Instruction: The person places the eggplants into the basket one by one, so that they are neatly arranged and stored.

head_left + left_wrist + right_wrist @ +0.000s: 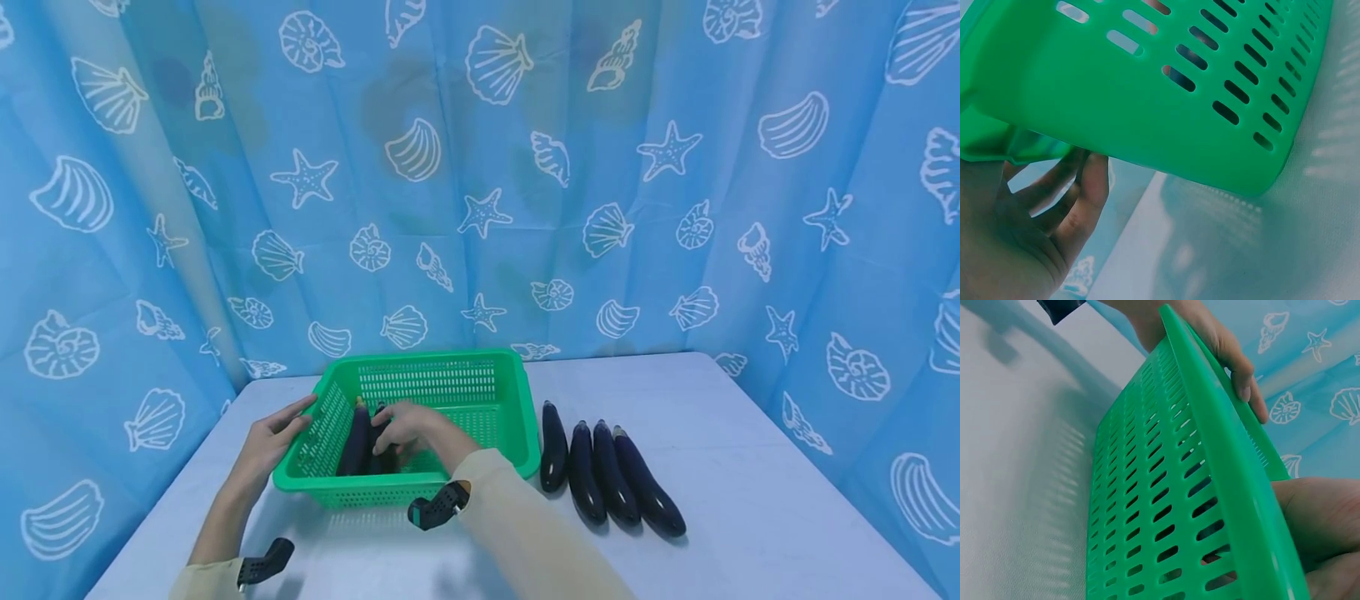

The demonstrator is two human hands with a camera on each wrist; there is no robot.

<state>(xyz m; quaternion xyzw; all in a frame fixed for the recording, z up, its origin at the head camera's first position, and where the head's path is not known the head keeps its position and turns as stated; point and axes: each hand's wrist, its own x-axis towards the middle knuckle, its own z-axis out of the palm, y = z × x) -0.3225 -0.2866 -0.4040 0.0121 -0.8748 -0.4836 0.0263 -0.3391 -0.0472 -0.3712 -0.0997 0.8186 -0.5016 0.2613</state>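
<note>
A green plastic basket (360,484) with slotted walls stands on the table. My left hand (272,442) grips its left rim; in the left wrist view, fingertips (1094,181) press beneath the rim on the outside. Inside the basket, at the left, a dark purple eggplant (354,442) lies lengthwise. Right beside it is another eggplant (386,462), partly covered by my right hand (408,429), which reaches over the front rim and holds it with thumb and fingers. In the right wrist view the basket wall (1154,481) hides most of that grip.
Several eggplants (585,475) lie side by side on the white table (757,467), right of the basket. Behind and at both sides hangs a blue curtain (480,250) with white shell prints. Small dark devices (438,506) are on both wrists.
</note>
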